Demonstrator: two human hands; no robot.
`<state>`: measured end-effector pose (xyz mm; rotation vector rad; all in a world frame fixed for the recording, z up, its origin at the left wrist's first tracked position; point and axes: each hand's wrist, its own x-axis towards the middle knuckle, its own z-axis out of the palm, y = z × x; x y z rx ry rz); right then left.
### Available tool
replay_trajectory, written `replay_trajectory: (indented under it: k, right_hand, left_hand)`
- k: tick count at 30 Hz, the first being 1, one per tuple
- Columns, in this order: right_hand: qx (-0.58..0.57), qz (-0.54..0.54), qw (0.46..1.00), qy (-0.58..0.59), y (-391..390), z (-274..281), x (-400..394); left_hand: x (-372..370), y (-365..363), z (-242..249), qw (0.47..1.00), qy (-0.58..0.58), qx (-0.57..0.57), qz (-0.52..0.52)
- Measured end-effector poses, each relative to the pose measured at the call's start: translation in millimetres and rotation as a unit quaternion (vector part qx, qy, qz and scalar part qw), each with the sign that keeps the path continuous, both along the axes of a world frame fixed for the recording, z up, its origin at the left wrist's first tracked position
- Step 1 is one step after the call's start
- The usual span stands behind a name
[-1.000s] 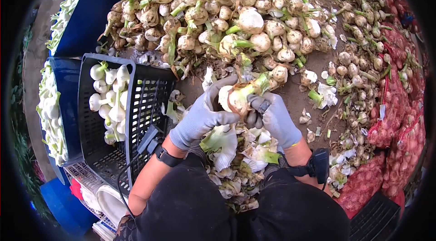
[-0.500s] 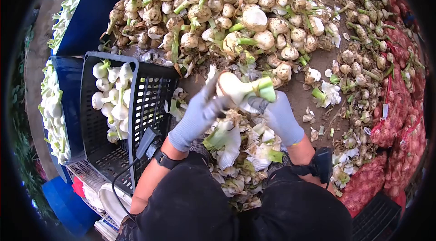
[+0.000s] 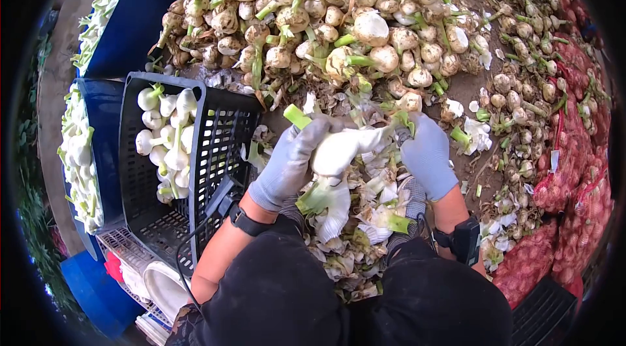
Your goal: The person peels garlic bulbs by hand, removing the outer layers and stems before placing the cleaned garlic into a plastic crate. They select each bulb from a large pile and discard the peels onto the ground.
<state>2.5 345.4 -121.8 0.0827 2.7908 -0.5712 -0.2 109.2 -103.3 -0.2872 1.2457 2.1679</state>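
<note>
In a grey glove, my left hand (image 3: pixel 291 162) is closed around a garlic bulb, its cut green stem (image 3: pixel 297 116) sticking out above the fingers. White outer skin (image 3: pixel 345 148) stretches from the bulb toward the right. My right hand (image 3: pixel 427 156), also gloved, pinches the greenish end (image 3: pixel 403 123) of that skin. The bulb's body is mostly hidden by my left fingers and the skin. Below both hands, a heap of peeled garlic skins (image 3: pixel 345 261) lies between my feet.
A large pile of soiled garlic (image 3: pixel 293 20) spreads ahead. At left stands a black crate (image 3: pixel 225 144) with cleaned bulbs (image 3: pixel 171 141), beside blue bins (image 3: pixel 104 144) filled with white garlic. Red mesh sacks (image 3: pixel 561 209) line the right side. A white bucket (image 3: pixel 166 287) sits at lower left.
The garlic has turned, its stem now pointing up and left, and sits in my left hand. My right hand has moved right, drawing a strip of outer skin away from it.
</note>
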Motion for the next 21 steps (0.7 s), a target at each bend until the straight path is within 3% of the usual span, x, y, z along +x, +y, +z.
replay_trajectory:
  k: [2, 3, 5, 6, 7, 9, 11, 13, 14, 15, 16, 17, 18, 20, 21]
  right_hand:
    - [-0.138, 0.012, 0.988, -0.066, 5, -11, 12]
    - [-0.141, 0.015, 0.988, -0.065, 1, -10, 17]
    - [0.001, 0.136, 0.988, -0.073, -9, -5, 20]
    - [-0.020, 0.089, 0.995, 0.038, -19, 12, 15]
    - [-0.020, 0.087, 0.995, 0.033, -25, 25, 7]
    - [-0.162, 0.181, 0.951, 0.192, -33, 41, -12]
    - [-0.157, 0.188, 0.948, 0.202, -39, 27, -9]
    - [-0.074, 0.192, 0.977, 0.054, -39, 20, -3]
    - [-0.088, 0.209, 0.974, 0.016, -36, 17, -2]
    - [-0.263, 0.195, 0.941, -0.084, -33, 16, 9]
    - [-0.425, 0.172, 0.870, -0.183, -32, 17, 23]
    - [-0.461, 0.260, 0.819, -0.221, -34, 24, 29]
    - [-0.504, 0.294, 0.766, -0.269, -34, 35, 37]
    - [-0.486, 0.289, 0.767, -0.301, -33, 39, 32]
    - [-0.469, 0.283, 0.768, -0.333, -34, 42, 29]
  left_hand:
    - [-5, -2, -7, 1.000, 0.011, 0.008, 0.004]
    - [-8, -5, -7, 1.000, 0.025, 0.015, 0.009]
    - [-12, -6, -7, 0.999, 0.018, 0.026, 0.043]
    - [-10, -8, -13, 0.996, -0.027, 0.063, 0.055]
    - [-7, -7, -17, 0.990, -0.073, 0.102, 0.065]
    - [-4, -4, -17, 0.984, -0.091, 0.142, 0.059]
    - [-6, -7, -23, 1.000, 0.025, -0.013, -0.010]
    - [-4, -14, -39, 1.000, -0.007, 0.011, 0.012]
    - [-1, -22, -61, 0.998, 0.027, -0.042, 0.036]
    - [-3, -25, -49, 0.987, -0.057, 0.114, 0.096]
    - [-5, -28, -38, 0.942, -0.148, 0.259, 0.157]
    - [-6, -28, -43, 0.952, -0.136, 0.180, 0.206]
    - [-5, -30, -45, 0.953, -0.129, 0.189, 0.201]
    - [-6, -33, -40, 0.953, -0.120, 0.198, 0.193]
    - [-8, -31, -28, 0.964, -0.077, 0.142, 0.210]
